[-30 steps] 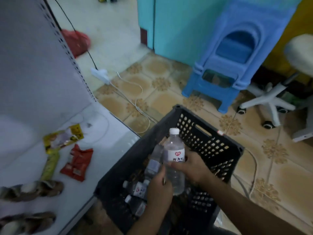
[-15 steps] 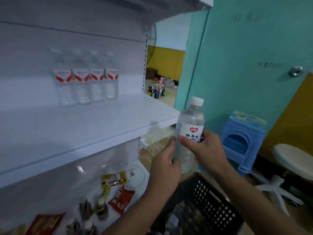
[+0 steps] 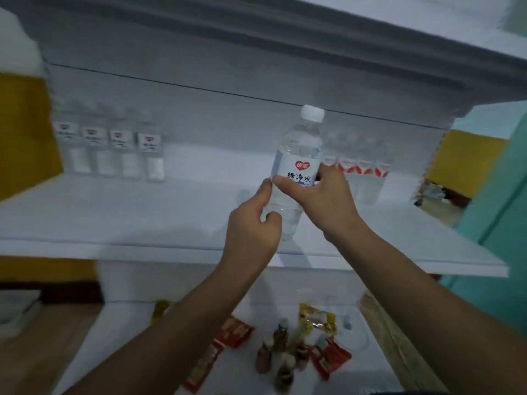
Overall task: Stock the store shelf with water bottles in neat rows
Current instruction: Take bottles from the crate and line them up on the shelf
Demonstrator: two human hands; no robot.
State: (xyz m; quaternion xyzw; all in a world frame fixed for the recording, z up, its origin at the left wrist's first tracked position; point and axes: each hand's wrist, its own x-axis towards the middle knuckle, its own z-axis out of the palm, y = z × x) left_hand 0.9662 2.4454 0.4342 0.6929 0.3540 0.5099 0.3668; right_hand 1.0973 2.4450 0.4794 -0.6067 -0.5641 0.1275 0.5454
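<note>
Both hands grip one water bottle (image 3: 296,172) upright, just above the white shelf (image 3: 142,218): right hand (image 3: 322,198) round label, left hand (image 3: 253,223) at base. Set down w/ a tilt, it could topple.

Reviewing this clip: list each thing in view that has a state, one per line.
Clear plastic water bottle with white cap: capped, upright, held above the shelf, not yet set down.
Left hand: grips the bottle's lower part.
Right hand: grips the bottle at its label.
White metal store shelf: partly stocked.
Row of four bottles, left: standing upright.
Red-labelled bottles, right: standing upright.
</note>
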